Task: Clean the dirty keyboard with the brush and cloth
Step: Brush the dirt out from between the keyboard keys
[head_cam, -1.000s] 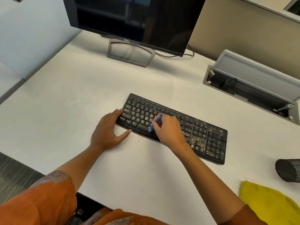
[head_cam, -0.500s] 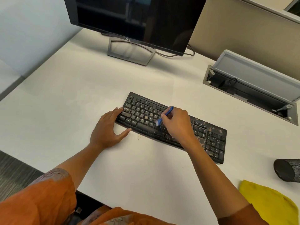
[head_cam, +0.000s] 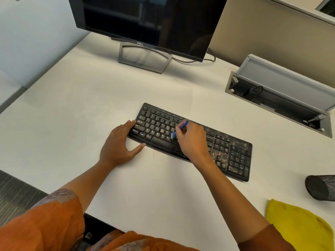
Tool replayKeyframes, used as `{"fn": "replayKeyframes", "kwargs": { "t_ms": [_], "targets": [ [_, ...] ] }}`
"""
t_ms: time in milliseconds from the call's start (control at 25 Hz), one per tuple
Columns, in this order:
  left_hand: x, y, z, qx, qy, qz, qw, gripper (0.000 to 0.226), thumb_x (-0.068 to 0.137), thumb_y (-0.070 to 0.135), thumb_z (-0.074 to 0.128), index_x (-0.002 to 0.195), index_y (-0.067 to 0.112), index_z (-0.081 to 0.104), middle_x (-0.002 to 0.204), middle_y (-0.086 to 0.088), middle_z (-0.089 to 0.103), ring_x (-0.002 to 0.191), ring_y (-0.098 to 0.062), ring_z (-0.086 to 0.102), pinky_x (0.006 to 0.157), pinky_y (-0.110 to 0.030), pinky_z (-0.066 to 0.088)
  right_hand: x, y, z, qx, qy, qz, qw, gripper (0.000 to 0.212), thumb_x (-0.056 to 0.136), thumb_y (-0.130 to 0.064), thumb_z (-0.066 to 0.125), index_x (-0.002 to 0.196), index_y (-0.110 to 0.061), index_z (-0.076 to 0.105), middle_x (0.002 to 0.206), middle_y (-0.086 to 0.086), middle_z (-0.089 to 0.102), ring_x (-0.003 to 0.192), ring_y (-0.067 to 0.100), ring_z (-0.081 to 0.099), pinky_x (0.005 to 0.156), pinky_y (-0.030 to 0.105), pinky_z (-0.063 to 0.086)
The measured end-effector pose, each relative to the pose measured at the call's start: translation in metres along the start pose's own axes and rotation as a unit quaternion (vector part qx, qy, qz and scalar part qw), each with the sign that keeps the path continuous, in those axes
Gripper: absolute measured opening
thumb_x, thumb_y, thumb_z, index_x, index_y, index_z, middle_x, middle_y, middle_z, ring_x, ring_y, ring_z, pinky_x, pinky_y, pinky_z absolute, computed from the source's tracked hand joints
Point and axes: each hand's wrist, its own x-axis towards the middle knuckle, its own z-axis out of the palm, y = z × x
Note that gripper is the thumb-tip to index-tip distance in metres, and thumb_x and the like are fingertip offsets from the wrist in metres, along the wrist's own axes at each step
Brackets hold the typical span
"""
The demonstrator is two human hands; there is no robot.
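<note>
- Head view: the black keyboard lies slantwise on the white table, its left end farther away and its right end nearer, roughly mid-scene.
- The right hand sits over the middle of the keyboard, fingers curled and pinching a small blue brush; the brush's handle points up and to the far right, and its pale bristle end (slightly blurred) touches the keys just left of the hand.
- The left hand lies at the keyboard's left end, relaxed and spread, grasping nothing: its fingertips rest against the keyboard's left edge and the thumb stretches along the near edge, palm down on the table.
- Tan grime speckles the keys to the right of the right hand, thickest around the arrow keys and number pad; the left-hand keys look much darker and cleaner.
- A few tan specks sit on the table just beside the keyboard's near edge, between the two hands.
- The yellow cloth lies at the near right corner of the table, well apart from the keyboard and touched by neither hand.
- A dark mesh cup lies on its side just beyond the cloth, at the right edge.
- Far side: a black monitor on a grey stand, and to the right an open grey cable hatch set into the table.
</note>
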Motion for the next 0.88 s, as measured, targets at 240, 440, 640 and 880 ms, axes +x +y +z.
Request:
{"fn": "replayKeyframes", "kwargs": {
  "t_ms": [240, 440, 640, 880],
  "targets": [
    [0.000, 0.002, -0.001, -0.003, 0.005, 0.004, 1.000, 0.083, 0.083, 0.066, 0.062, 0.152, 0.023, 0.043, 0.149, 0.004, 0.054, 0.145, -0.017, 0.042, 0.118, -0.029, 0.030, -0.001, -0.003, 0.006, 0.001, -0.029, 0.020, 0.999, 0.026, 0.099, -0.018, 0.049, 0.079, -0.013, 0.065, 0.061, -0.006, 0.064, 0.049, 0.010, 0.054, 0.050, 0.021, 0.043],
    [0.000, 0.002, -0.001, -0.008, 0.008, 0.004, 1.000, 0.083, 0.083, 0.064, 0.062, 0.152, 0.022, 0.043, 0.148, 0.002, 0.055, 0.144, -0.018, 0.043, 0.118, -0.031, 0.031, -0.001, -0.003, 0.009, -0.039, -0.032, -0.005, 0.999, 0.021, 0.099, -0.019, 0.049, 0.087, -0.014, 0.065, 0.072, 0.001, 0.070, 0.059, 0.016, 0.062, 0.061, 0.034, 0.055],
    [0.000, 0.000, -0.001, -0.005, 0.005, 0.006, 1.000, 0.083, 0.083, 0.065, 0.062, 0.152, 0.023, 0.043, 0.148, 0.002, 0.055, 0.145, -0.019, 0.043, 0.118, -0.032, 0.032, 0.002, -0.001, -0.002, 0.023, -0.013, 0.016, 1.000, 0.022, 0.100, -0.016, 0.051, 0.084, -0.013, 0.066, 0.059, -0.010, 0.059, 0.045, 0.006, 0.048, 0.049, 0.018, 0.035],
    [0.000, 0.002, -0.002, -0.003, 0.005, 0.005, 1.000, 0.083, 0.083, 0.065, 0.062, 0.151, 0.023, 0.043, 0.148, 0.001, 0.055, 0.143, -0.020, 0.044, 0.117, -0.030, 0.031, -0.002, -0.001, -0.001, 0.047, -0.065, 0.014, 0.997, 0.019, 0.096, -0.012, 0.054, 0.083, -0.015, 0.067, 0.056, -0.014, 0.059, 0.042, 0.001, 0.050, 0.045, 0.011, 0.035]
  ]
}}
